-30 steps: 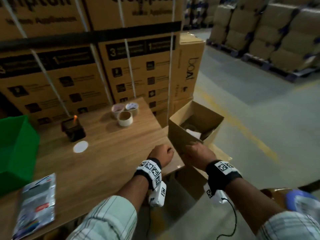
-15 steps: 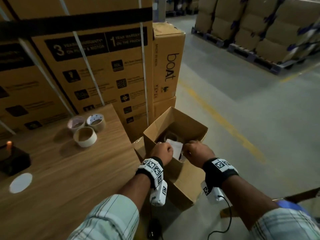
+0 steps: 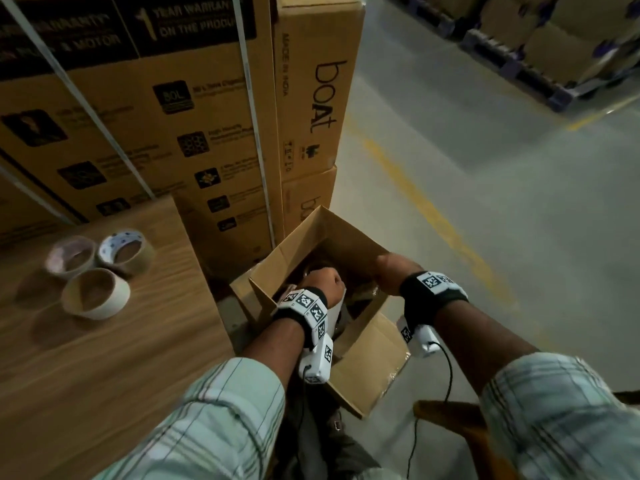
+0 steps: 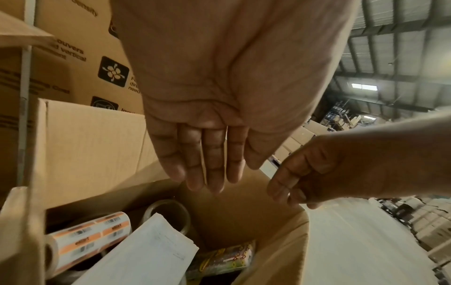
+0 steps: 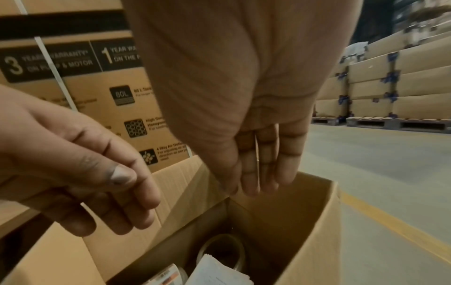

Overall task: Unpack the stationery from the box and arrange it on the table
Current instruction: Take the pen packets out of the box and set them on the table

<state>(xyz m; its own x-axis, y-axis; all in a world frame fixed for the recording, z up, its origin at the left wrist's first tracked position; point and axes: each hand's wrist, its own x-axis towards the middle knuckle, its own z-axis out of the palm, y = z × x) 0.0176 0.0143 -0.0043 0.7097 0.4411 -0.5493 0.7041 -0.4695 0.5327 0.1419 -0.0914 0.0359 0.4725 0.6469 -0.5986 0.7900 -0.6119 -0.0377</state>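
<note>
An open cardboard box [image 3: 367, 372] stands on the floor just right of the wooden table [image 3: 104, 358]. Both hands hover over its opening and hold nothing. My left hand [image 4: 207, 173] points straight fingers down into the box. My right hand [image 5: 253, 173] does the same near the far right wall. Inside lie an orange-and-white label roll [image 4: 90, 235], a clear tape roll [image 4: 168, 214], a white paper packet [image 4: 146, 256] and a colourful packet [image 4: 224, 256]. Three tape rolls [image 3: 95, 292] stand grouped on the table.
Tall stacked cartons [image 3: 173, 116] rise behind the table and box, with a "boat" carton [image 3: 311, 98] beside them. Grey floor with a yellow line [image 3: 433, 209] lies to the right. Loaded pallets [image 3: 554, 46] stand far off. A wooden piece [image 3: 450, 420] sits under my right arm.
The head view has swung right and down toward the box. Both hands have moved from the box's near edge to over its opening.
</note>
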